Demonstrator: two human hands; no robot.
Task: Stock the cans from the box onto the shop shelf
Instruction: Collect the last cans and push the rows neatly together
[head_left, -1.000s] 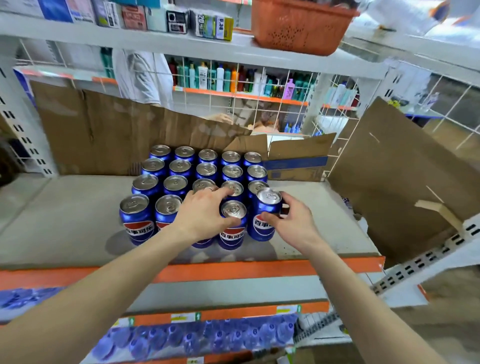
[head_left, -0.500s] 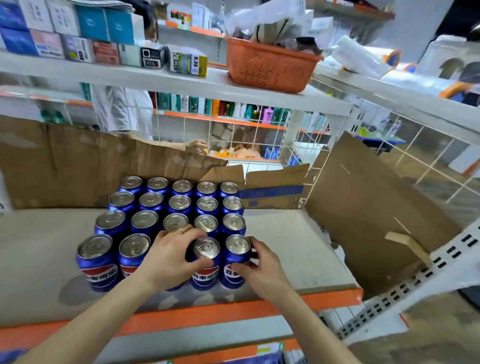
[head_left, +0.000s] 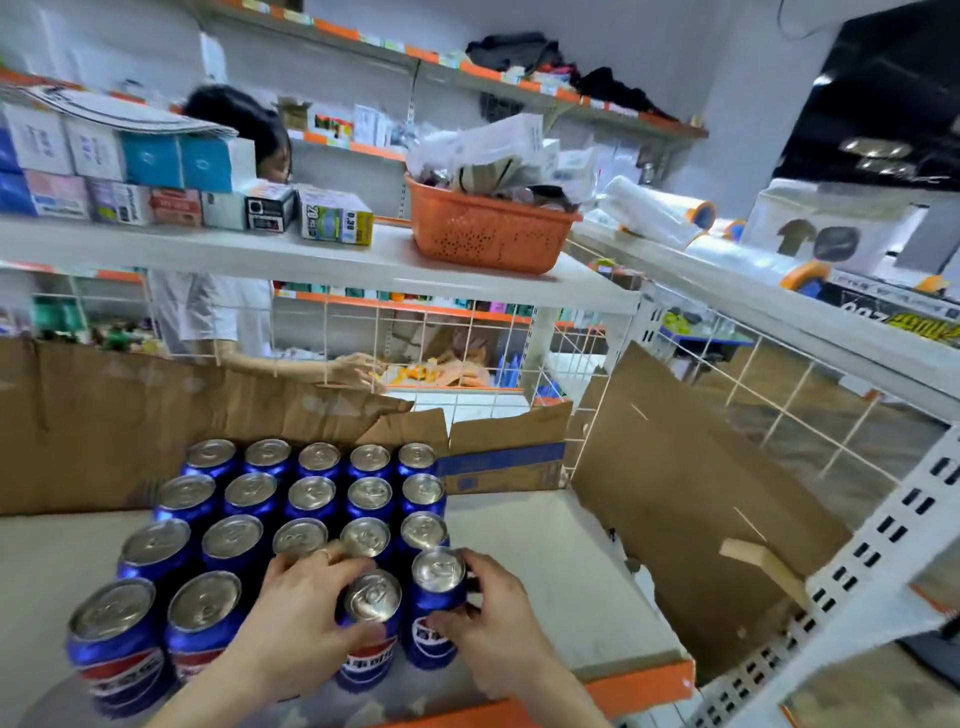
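up front, left hand (head_left: 298, 613) cups one glossy blue can (head_left: 370, 631); right hand (head_left: 491, 616) wraps its round neighbour (head_left: 435, 605).

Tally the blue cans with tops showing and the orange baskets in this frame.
Blue cans: 19 (the left hand may hide another)
Orange basket: 1
Total: 20

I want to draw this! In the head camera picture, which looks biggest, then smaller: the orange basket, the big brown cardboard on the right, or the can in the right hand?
1. Big brown cardboard
2. Orange basket
3. Can in the right hand, though it sits nearest the camera, which enlarges it.
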